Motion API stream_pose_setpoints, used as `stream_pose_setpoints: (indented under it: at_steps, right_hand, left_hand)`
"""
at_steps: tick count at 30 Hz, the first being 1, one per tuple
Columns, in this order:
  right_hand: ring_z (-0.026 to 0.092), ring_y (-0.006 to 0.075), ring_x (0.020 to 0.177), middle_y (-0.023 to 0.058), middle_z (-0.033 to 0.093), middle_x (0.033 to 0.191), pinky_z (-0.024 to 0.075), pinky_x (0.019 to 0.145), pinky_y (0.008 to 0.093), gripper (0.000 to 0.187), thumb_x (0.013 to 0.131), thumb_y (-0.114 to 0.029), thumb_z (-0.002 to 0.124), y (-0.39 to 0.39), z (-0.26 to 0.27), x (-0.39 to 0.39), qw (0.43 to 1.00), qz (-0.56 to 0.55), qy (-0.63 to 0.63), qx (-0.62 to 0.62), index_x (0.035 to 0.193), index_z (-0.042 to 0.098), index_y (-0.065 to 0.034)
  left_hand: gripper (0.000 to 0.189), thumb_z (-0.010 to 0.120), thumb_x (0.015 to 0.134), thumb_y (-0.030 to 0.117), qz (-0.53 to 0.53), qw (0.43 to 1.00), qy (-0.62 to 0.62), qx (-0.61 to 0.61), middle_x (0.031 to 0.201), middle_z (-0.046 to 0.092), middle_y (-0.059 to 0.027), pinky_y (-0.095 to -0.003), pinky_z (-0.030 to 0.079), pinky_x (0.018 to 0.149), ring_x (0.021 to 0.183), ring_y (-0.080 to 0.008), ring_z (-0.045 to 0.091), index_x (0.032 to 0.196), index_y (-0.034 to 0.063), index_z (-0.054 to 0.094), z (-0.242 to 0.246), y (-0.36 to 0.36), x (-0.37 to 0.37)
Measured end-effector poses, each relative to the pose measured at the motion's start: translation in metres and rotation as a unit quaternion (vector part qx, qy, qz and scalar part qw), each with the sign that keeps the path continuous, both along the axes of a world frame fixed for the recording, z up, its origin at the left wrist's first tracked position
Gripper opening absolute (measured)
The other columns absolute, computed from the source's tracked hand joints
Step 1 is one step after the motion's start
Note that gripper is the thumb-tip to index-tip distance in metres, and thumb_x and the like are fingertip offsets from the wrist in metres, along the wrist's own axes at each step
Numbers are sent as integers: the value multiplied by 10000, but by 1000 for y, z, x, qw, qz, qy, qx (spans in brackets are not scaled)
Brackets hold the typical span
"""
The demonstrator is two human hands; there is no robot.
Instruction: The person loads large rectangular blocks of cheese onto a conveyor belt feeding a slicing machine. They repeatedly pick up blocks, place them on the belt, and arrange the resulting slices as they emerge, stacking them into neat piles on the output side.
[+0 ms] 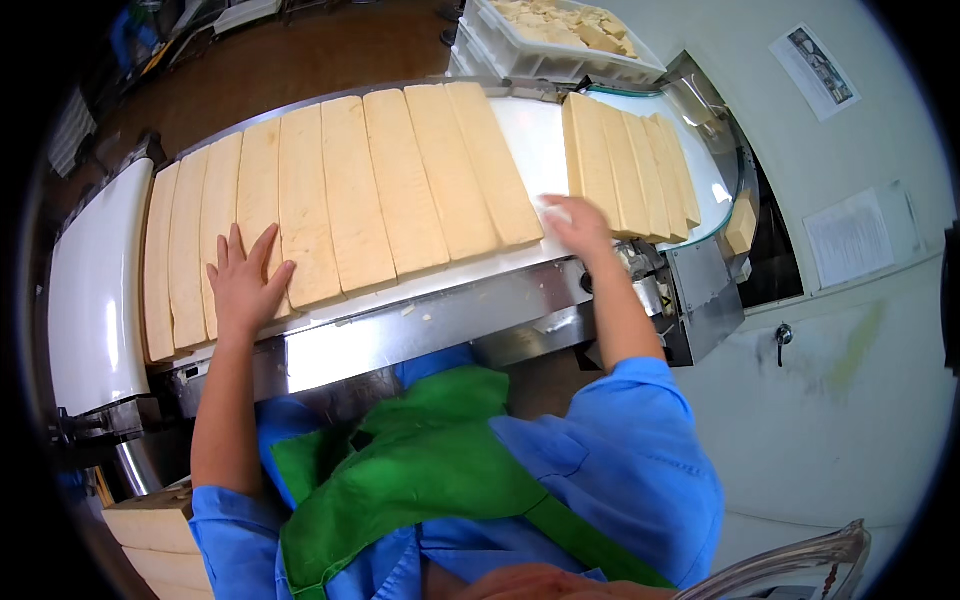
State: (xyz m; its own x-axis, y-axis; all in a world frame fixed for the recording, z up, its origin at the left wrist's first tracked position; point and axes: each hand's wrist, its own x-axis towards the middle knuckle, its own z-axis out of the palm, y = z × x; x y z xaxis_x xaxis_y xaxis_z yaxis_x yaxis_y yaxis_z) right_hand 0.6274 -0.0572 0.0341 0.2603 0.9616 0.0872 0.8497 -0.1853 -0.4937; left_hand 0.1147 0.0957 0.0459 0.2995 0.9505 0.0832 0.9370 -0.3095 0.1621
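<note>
Several long, pale yellow blocks [343, 195] that look like cheese lie side by side across a white conveyor belt [525, 139]. My left hand [249, 281] rests on blocks near the left of this row, palm down with its fingers spread. Just past the row's right end, low over the belt, is my right hand [577, 225]. Motion blurs its fingers; something whitish shows between them, and I cannot tell whether it is a held thing or the belt. Farther right, a second group of blocks [615, 169] leans together beyond that hand.
A metal side rail [420, 311] runs along my side of the belt. A white roller-like cover [101, 292] closes off the left. White crates [510, 56] stand behind, the top one holding broken pieces [570, 26]. More blocks [154, 525] are stacked at lower left. A wall [847, 420] bounds the right.
</note>
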Motion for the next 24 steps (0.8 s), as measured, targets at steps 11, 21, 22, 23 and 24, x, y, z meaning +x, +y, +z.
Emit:
stream_pose_setpoints:
  at_steps: [11, 21, 22, 23, 24]
  right_hand:
    - [442, 369, 1409, 236, 487, 1485, 402, 1136, 451, 791, 748, -426, 781, 35, -18, 18, 950, -281, -134, 14, 1449, 537, -154]
    - [576, 368, 1270, 235, 475, 1461, 507, 1033, 452, 839, 726, -374, 757, 44, 15, -15, 936, -336, -17, -107, 1506, 464, -271]
    - [584, 369, 1247, 232, 502, 1416, 505, 1031, 449, 850, 727, -361, 755, 43, 15, -15, 941, -321, -31, -104, 1516, 451, -284]
    - [592, 370, 1223, 229, 530, 1372, 503, 1029, 445, 862, 727, -348, 754, 41, 13, -15, 946, -307, -45, -100, 1527, 437, -297]
    - [600, 372, 1200, 226, 557, 1327, 501, 1027, 442, 874, 727, -335, 752, 40, 12, -15, 950, -292, -60, -94, 1537, 424, -309]
  left_hand:
    - [634, 635, 887, 555, -4, 1000, 5, 10, 1623, 299, -235, -672, 194, 1171, 1511, -447, 232, 1478, 356, 519, 0, 3, -9]
    - [627, 629, 890, 560, -9, 1000, -14, 14, 1621, 303, -238, -655, 189, 1178, 1507, -448, 241, 1470, 344, 531, 0, 3, -22]
    - [627, 631, 888, 558, -8, 1000, -17, 13, 1620, 305, -238, -655, 188, 1178, 1508, -446, 242, 1468, 341, 534, 1, 3, -22]
    - [628, 633, 886, 556, -8, 1000, -21, 12, 1619, 306, -238, -655, 187, 1178, 1508, -444, 242, 1466, 338, 536, 2, 2, -22]
    - [629, 635, 884, 555, -8, 1000, -27, 13, 1618, 308, -239, -655, 186, 1179, 1508, -442, 242, 1465, 335, 539, 2, 2, -23]
